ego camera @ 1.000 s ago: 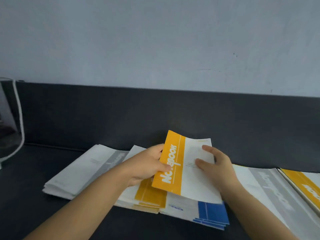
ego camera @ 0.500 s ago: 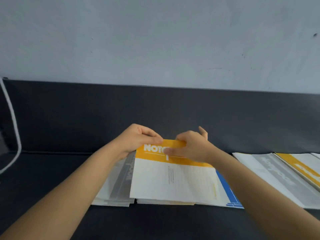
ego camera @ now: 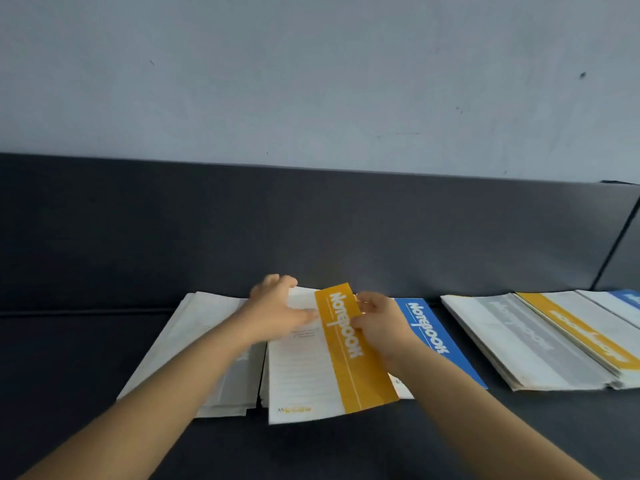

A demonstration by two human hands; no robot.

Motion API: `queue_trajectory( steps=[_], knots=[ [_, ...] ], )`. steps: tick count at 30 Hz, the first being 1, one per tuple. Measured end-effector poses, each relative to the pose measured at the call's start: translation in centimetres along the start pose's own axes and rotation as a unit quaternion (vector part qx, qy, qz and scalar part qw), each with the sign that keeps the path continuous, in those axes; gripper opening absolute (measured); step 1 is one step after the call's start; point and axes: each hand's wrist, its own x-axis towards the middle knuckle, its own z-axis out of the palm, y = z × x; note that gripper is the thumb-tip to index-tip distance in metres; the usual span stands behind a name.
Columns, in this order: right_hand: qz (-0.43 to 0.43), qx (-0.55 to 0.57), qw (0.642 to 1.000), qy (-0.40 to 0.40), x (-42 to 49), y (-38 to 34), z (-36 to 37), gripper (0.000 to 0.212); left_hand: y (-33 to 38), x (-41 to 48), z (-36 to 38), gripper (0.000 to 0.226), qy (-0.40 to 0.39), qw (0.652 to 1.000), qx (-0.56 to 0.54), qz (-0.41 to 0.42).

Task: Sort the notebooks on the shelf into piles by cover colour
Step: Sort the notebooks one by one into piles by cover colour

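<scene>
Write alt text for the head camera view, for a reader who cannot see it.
Two bare hands, left hand and right hand, hold a yellow-striped notebook over a pile on a dark shelf. A grey-striped pile lies to its left, a blue-striped notebook to its right, more piles farther right.

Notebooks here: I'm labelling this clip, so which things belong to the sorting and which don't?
Job:
yellow notebook in left hand and right hand
grey pile
blue notebook
right-side stacks

Not part of it:
wall
</scene>
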Motion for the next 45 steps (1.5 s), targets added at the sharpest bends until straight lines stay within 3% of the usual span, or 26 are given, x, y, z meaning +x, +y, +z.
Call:
queue_trajectory(
  steps=[2,5,10,14,20,25,30,33,35,39,45],
  knots=[
    [-0.029,-0.062,0.996,0.059,0.3,0.3,0.8,0.045,0.4,-0.4,1.7,0.070,-0.033,0.984,0.163,0.065],
    [-0.081,-0.180,0.978,0.061,0.8,0.8,1.2,0.049,-0.3,-0.3,3.9,0.074,-0.088,0.956,0.259,0.103],
    [-0.123,-0.328,0.936,0.037,0.2,2.1,-0.6,0.043,-1.0,2.1,3.4,0.075,-0.118,0.936,0.309,0.121],
    [-0.166,-0.418,0.892,0.045,0.6,3.4,-6.4,0.047,0.5,2.7,2.8,0.073,-0.114,0.939,0.301,0.126],
    [-0.128,-0.439,0.888,0.053,2.4,6.0,-17.5,0.055,10.8,2.5,6.9,0.068,-0.059,0.937,0.293,0.179],
    [-0.091,-0.494,0.864,0.027,5.1,10.3,-27.4,0.057,21.2,2.4,14.6,0.065,-0.065,0.952,0.233,0.185],
    [-0.068,-0.517,0.851,0.055,8.1,14.2,-35.7,0.049,30.6,5.2,22.6,0.055,-0.087,0.968,0.198,0.129],
    [-0.073,-0.552,0.830,0.012,9.7,15.6,-38.6,0.041,34.6,6.6,26.0,0.056,-0.094,0.985,0.117,0.081],
    [-0.101,-0.561,0.821,-0.033,10.0,15.9,-39.3,0.040,36.3,7.3,27.4,0.056,-0.079,0.994,0.053,0.057],
    [-0.129,-0.489,0.862,-0.039,9.6,15.8,-38.8,0.036,37.4,8.6,28.5,0.060,-0.038,0.997,-0.062,-0.016],
    [-0.154,-0.503,0.848,-0.065,9.1,15.8,-39.4,0.037,38.1,8.7,28.8,0.065,0.023,0.982,-0.183,-0.043]
  ],
)
